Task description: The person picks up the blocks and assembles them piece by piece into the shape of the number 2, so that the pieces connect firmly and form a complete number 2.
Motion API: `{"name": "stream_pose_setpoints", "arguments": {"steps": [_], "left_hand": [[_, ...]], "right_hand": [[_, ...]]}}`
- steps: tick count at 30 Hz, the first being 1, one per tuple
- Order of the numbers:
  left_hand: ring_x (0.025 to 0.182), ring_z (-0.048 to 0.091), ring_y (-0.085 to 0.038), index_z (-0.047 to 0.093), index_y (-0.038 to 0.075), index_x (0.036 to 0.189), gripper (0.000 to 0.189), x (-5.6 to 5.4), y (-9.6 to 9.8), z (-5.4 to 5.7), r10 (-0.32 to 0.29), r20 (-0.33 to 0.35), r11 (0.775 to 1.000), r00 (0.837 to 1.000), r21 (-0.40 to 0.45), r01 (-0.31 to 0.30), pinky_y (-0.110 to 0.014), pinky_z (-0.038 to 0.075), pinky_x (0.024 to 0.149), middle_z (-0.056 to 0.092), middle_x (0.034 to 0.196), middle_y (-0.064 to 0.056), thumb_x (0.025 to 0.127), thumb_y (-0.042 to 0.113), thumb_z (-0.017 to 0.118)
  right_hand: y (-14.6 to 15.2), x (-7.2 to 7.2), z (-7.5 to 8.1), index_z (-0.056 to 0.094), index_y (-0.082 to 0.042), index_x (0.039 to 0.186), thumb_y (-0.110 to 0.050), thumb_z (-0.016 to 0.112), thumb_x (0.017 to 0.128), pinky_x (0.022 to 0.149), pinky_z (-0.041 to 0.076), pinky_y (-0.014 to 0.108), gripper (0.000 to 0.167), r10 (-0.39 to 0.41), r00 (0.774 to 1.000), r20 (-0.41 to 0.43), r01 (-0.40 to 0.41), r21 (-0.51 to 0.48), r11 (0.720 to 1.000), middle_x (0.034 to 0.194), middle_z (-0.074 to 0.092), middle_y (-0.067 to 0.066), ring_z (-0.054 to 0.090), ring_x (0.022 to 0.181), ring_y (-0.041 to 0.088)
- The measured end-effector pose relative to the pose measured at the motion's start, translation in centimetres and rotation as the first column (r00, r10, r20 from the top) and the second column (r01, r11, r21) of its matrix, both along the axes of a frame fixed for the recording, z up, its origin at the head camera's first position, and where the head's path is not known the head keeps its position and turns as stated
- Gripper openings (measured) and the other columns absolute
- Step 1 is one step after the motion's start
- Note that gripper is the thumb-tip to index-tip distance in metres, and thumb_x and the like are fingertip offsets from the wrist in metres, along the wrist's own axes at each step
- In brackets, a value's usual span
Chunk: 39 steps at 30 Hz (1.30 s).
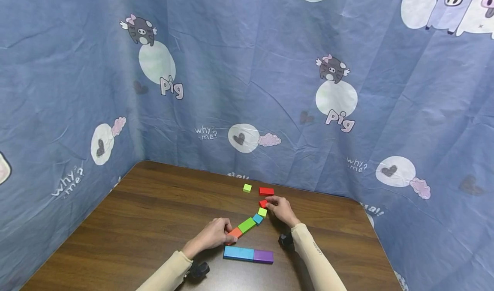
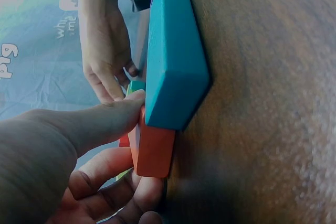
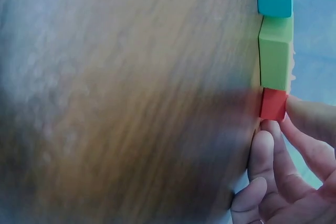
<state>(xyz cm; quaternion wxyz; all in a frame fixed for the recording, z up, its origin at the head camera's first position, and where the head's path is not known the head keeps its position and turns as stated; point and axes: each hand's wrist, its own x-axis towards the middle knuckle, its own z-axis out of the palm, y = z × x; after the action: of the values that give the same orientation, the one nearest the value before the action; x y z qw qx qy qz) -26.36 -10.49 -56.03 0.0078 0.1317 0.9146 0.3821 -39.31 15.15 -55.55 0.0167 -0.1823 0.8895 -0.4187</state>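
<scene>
My left hand point(image 1: 213, 233) grips an orange block point(image 1: 235, 232) at the near end of a slanting row, thumb on one side and fingers on the other in the left wrist view. Beyond it run a green block point(image 1: 247, 225), a small blue block point(image 1: 257, 218) and a lime block point(image 1: 262, 212). At the far end, my right hand point(image 1: 282, 210) pinches a small red block point(image 3: 273, 104), which sits against the lime block in the right wrist view. Nearer my body, a long light-blue block point(image 1: 239, 253) lies end to end with a purple block point(image 1: 263, 256).
Behind the row, a separate lime cube point(image 1: 247, 188) and a longer red block point(image 1: 266, 191) lie near the back edge of the brown wooden table point(image 1: 154, 205). A blue patterned curtain point(image 1: 216, 89) hangs right behind that edge.
</scene>
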Motion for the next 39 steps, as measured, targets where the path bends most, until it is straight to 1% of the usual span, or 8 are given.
{"name": "stream_pose_setpoints", "arguments": {"steps": [6, 9, 13, 17, 22, 25, 34, 39], "left_hand": [[0.065, 0.048, -0.008, 0.062, 0.009, 0.081, 0.027, 0.1, -0.04, 0.08, 0.001, 0.017, 1.0, 1.0, 0.0, -0.001, -0.023, 0.037, 0.057, 0.057, 0.073, 0.005, 0.074, 0.026, 0.082], [0.065, 0.048, -0.008, 0.062, 0.009, 0.081, 0.028, 0.15, -0.04, 0.16, 0.004, 0.015, 1.0, 1.0, 0.002, -0.004, -0.023, 0.037, 0.057, 0.057, 0.073, 0.005, 0.074, 0.027, 0.082], [0.066, 0.048, -0.009, 0.062, 0.009, 0.081, 0.028, 0.14, -0.03, 0.19, 0.006, 0.013, 1.0, 1.0, 0.0, -0.006, -0.024, 0.037, 0.058, 0.057, 0.073, 0.005, 0.073, 0.027, 0.082], [0.066, 0.048, -0.008, 0.062, 0.009, 0.081, 0.028, 0.13, 0.01, 0.2, 0.006, 0.017, 1.0, 1.0, 0.002, -0.006, -0.024, 0.037, 0.057, 0.057, 0.073, 0.005, 0.074, 0.027, 0.082], [0.066, 0.048, -0.009, 0.062, 0.009, 0.081, 0.028, 0.12, 0.02, 0.15, 0.005, 0.011, 1.0, 1.0, 0.004, -0.005, -0.024, 0.037, 0.057, 0.057, 0.073, 0.005, 0.074, 0.026, 0.082], [0.065, 0.047, -0.008, 0.062, 0.009, 0.081, 0.027, 0.1, 0.01, 0.1, 0.005, 0.016, 1.0, 1.0, 0.005, -0.005, -0.023, 0.037, 0.057, 0.057, 0.073, 0.005, 0.074, 0.027, 0.082], [0.066, 0.048, -0.008, 0.062, 0.009, 0.082, 0.027, 0.05, 0.02, 0.1, 0.009, 0.023, 1.0, 1.0, 0.006, -0.009, -0.024, 0.037, 0.057, 0.057, 0.074, 0.005, 0.074, 0.027, 0.082], [0.066, 0.048, -0.009, 0.062, 0.008, 0.082, 0.027, 0.07, 0.09, 0.17, 0.005, 0.017, 1.0, 1.0, 0.007, -0.005, -0.024, 0.037, 0.056, 0.057, 0.074, 0.004, 0.074, 0.026, 0.082]], "right_hand": [[0.18, 0.01, -0.17, 0.068, -0.004, 0.114, -0.009, 0.064, 0.091, 0.072, 0.046, 0.028, 0.024, 0.026, 1.0, -0.003, -0.026, 0.012, 1.0, 0.104, 0.071, 0.01, 0.058, 0.084, 0.015], [0.15, 0.05, -0.14, 0.068, -0.003, 0.115, -0.007, 0.064, 0.091, 0.067, 0.045, 0.027, 0.024, 0.039, 0.999, 0.005, -0.039, 0.005, 0.999, 0.099, 0.07, 0.01, 0.056, 0.077, 0.013], [0.06, 0.09, -0.04, 0.067, -0.003, 0.116, -0.006, 0.063, 0.091, 0.063, 0.044, 0.025, 0.025, 0.047, 0.999, 0.016, -0.047, 0.002, 0.999, 0.094, 0.069, 0.01, 0.054, 0.071, 0.011], [0.06, 0.05, 0.0, 0.067, -0.003, 0.116, -0.006, 0.063, 0.091, 0.065, 0.044, 0.026, 0.026, 0.052, 0.999, 0.014, -0.052, 0.012, 0.999, 0.096, 0.069, 0.01, 0.054, 0.072, 0.012], [0.15, -0.02, -0.04, 0.068, -0.003, 0.115, -0.006, 0.063, 0.091, 0.069, 0.045, 0.027, 0.024, 0.055, 0.998, 0.005, -0.055, 0.013, 0.998, 0.102, 0.07, 0.01, 0.055, 0.079, 0.014], [0.25, -0.14, -0.24, 0.068, -0.003, 0.114, -0.006, 0.063, 0.091, 0.069, 0.045, 0.027, 0.024, 0.061, 0.998, 0.005, -0.062, 0.013, 0.998, 0.103, 0.07, 0.01, 0.055, 0.08, 0.014], [0.1, -0.05, -0.21, 0.068, -0.004, 0.115, -0.006, 0.062, 0.091, 0.072, 0.046, 0.028, 0.024, 0.045, 0.999, -0.001, -0.045, 0.033, 0.998, 0.108, 0.07, 0.01, 0.057, 0.086, 0.015], [0.03, 0.02, -0.1, 0.068, -0.004, 0.115, -0.006, 0.062, 0.091, 0.068, 0.045, 0.027, 0.024, 0.038, 0.999, 0.004, -0.039, 0.03, 0.999, 0.103, 0.07, 0.009, 0.055, 0.081, 0.014]]}}
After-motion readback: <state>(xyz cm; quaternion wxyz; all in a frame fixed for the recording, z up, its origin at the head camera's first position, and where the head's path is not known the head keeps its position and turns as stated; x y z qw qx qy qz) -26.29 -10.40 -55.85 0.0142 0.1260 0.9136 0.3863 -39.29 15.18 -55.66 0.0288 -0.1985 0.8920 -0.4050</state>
